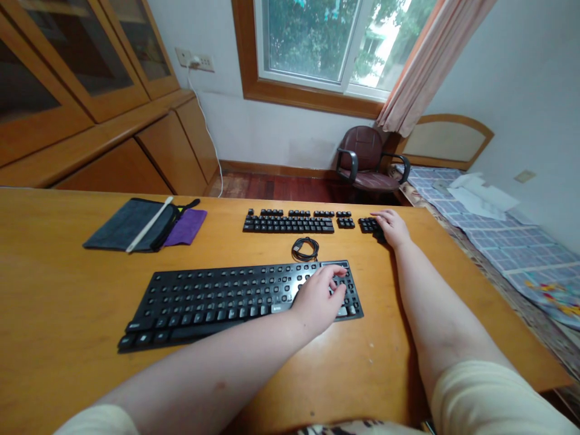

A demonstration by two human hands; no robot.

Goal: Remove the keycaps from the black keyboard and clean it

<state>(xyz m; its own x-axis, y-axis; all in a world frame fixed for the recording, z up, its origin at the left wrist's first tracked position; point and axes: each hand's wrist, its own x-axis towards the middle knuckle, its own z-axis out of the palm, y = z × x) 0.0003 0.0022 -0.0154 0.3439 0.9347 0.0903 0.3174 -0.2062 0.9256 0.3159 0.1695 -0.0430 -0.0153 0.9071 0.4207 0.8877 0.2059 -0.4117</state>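
Note:
A black keyboard (pixel 217 302) lies at a slant on the desk, most of its upper rows bare of keycaps, with caps still along its lower rows. My left hand (pixel 317 302) rests over its right end, fingers curved and thumb apart from the forefinger; I make out nothing between them. Farther right, my right hand (pixel 393 229) reaches to a small group of loose number-pad keycaps (pixel 368 225), its fingers stretched out over their right side. Left of that group sit a small block of keycaps (pixel 345 223) and the main set of keycaps (pixel 288 225), laid out in rows.
A coiled black USB cable (pixel 305 248) lies behind the keyboard. At the desk's left are a dark grey zip pouch (pixel 122 225), a pale stick (pixel 149 225) across it and a purple cloth (pixel 186 227). Beyond the desk (pixel 353 374) stand an armchair (pixel 367 158) and a bed (pixel 489 223).

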